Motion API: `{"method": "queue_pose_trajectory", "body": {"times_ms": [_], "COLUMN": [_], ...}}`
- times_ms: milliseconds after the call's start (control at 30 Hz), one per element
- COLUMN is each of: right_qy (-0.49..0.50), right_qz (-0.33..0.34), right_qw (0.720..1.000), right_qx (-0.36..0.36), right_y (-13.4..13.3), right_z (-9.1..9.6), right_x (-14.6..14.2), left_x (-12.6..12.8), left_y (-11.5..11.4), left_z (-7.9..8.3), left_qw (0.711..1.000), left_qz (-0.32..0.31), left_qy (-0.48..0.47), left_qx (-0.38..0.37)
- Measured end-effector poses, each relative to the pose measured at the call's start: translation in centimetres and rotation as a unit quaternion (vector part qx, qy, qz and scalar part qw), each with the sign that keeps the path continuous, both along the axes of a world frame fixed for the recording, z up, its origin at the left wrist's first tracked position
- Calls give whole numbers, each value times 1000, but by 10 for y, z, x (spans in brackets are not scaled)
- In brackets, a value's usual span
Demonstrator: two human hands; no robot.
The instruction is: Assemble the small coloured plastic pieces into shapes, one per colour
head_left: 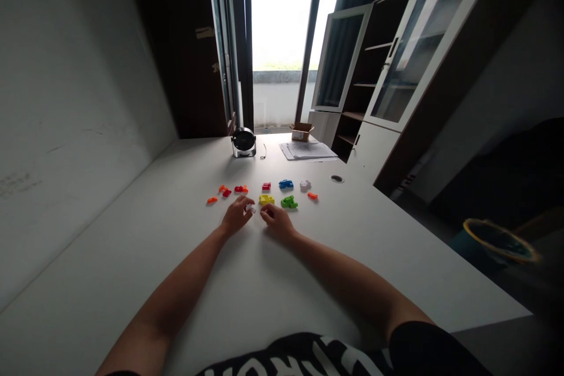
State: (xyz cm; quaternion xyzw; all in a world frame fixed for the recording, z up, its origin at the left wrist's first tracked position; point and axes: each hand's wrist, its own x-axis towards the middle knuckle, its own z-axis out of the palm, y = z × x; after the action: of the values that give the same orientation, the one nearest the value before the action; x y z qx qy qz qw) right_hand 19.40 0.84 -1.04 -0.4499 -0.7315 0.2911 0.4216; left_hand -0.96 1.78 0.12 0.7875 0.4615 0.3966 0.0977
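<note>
My left hand (237, 215) is closed on a small white plastic piece (251, 209), held between thumb and fingertips just over the table. A short gap to the right, my right hand (277, 221) has its fingers curled together; whatever is in them is too small to make out. Just beyond the hands lie a yellow toy piece (267, 200) and a green toy piece (289, 202). Behind those are a pinkish-red piece (267, 186), a blue piece (286, 184) and a white piece (305, 185). Left of them sits a red-and-orange piece (241, 189).
Small orange pieces lie at the left (212, 200) and right (312, 195) of the group, with a red piece (226, 193). Farther back on the white table (176, 188) stand a black fan (244, 141), papers (308, 151) and a cardboard box (301, 133). A cable hole (337, 178) is at right.
</note>
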Motion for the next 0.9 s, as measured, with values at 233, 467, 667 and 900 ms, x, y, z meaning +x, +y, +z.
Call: {"method": "queue_pose_trajectory", "body": {"times_ms": [233, 467, 667, 900], "right_qy": [-11, -23, -36, -22], "right_qz": [6, 3, 18, -6], "right_qw": [1000, 1000, 999, 999], "right_qx": [10, 18, 25, 23], "right_y": [-2, 0, -4, -3], "right_z": [4, 1, 4, 3], "right_x": [-1, -1, -2, -2], "left_x": [8, 7, 8, 9], "left_y": [-7, -7, -8, -10], "left_z": [6, 6, 6, 9], "left_qw": [999, 998, 995, 994], "left_qz": [-28, -31, -26, -27], "left_qy": [19, 45, 89, 104], "left_qx": [29, 37, 22, 16]}}
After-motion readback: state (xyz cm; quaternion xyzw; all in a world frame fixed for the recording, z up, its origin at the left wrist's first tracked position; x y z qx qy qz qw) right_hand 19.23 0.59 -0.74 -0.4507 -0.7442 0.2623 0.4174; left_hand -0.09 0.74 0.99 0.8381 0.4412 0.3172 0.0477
